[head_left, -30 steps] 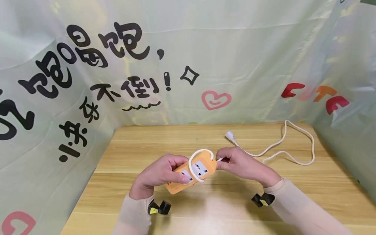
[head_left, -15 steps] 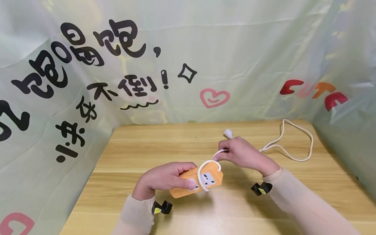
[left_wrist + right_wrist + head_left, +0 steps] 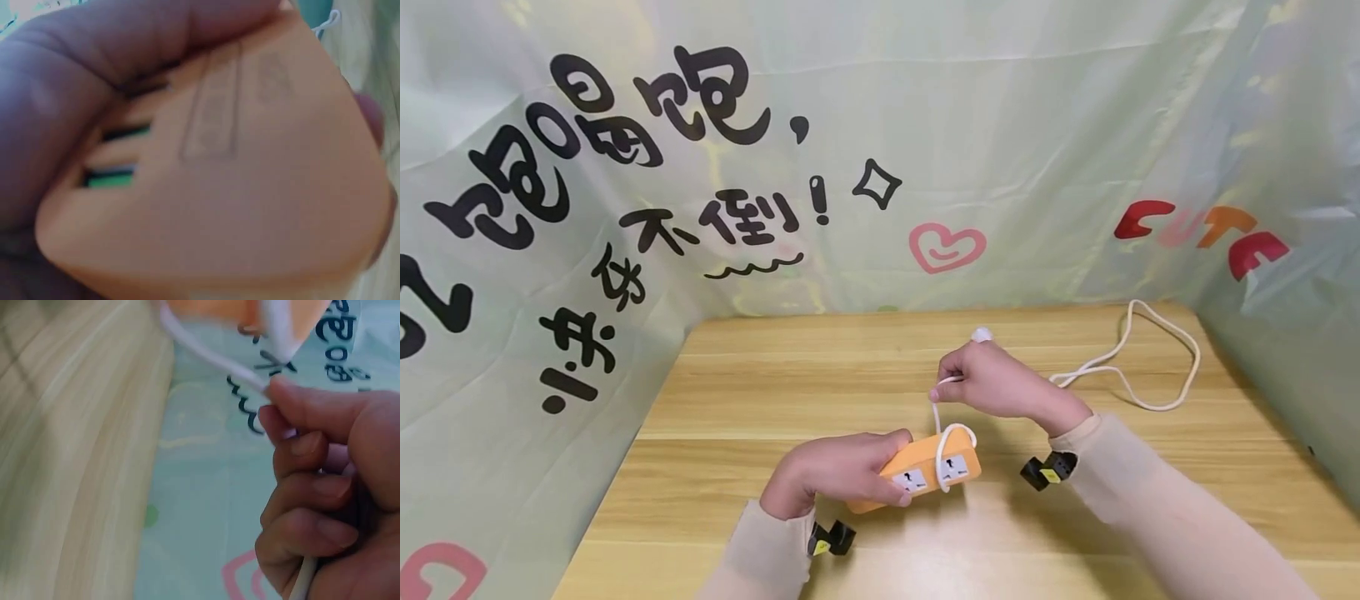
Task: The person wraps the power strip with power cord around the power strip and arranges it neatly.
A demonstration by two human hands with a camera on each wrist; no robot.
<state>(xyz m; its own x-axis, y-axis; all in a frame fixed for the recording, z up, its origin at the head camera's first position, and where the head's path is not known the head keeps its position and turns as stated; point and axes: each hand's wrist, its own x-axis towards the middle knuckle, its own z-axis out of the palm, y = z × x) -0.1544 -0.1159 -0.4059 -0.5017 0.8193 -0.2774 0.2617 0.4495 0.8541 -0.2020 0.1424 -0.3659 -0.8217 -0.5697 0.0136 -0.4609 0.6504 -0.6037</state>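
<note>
The orange power strip (image 3: 928, 465), held above the bench (image 3: 730, 375) short of its far edge, could shed its loop of white cord (image 3: 939, 458) if tension eases. The left hand (image 3: 850, 467) grips one end, the loop beyond its fingers; the right hand (image 3: 1000, 379) pinches cord, slack lying near the far right corner.
</note>
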